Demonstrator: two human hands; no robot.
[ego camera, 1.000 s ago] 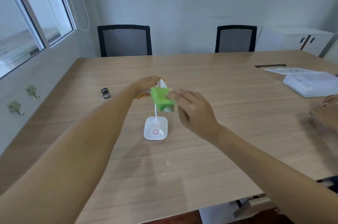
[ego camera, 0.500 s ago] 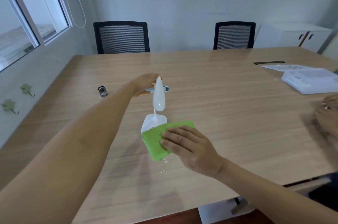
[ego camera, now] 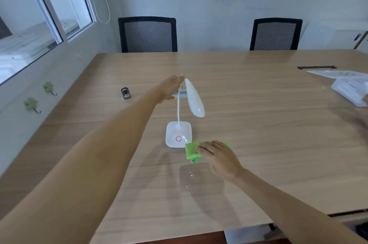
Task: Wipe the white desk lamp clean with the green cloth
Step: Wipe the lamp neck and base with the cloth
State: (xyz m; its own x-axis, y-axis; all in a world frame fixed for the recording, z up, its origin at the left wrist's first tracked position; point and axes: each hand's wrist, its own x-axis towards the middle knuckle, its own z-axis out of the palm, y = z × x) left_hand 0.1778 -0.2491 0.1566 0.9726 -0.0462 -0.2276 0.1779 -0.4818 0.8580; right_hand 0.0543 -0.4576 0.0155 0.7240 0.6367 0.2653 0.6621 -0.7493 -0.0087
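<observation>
Green cloth (ego camera: 191, 152) is being pressed by flat right hand (ego camera: 219, 157) fingers beside white desk lamp (ego camera: 195, 101); left hand (ego camera: 170, 88) is gripping its head.

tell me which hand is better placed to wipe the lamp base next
Right. The right hand presses the green cloth on the table right beside the base of the white desk lamp; the left hand holds the lamp's top, likely steadying it.

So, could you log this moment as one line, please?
left hand: holds white desk lamp top | right hand: flat on green cloth | cloth: on table, at lamp base
</observation>
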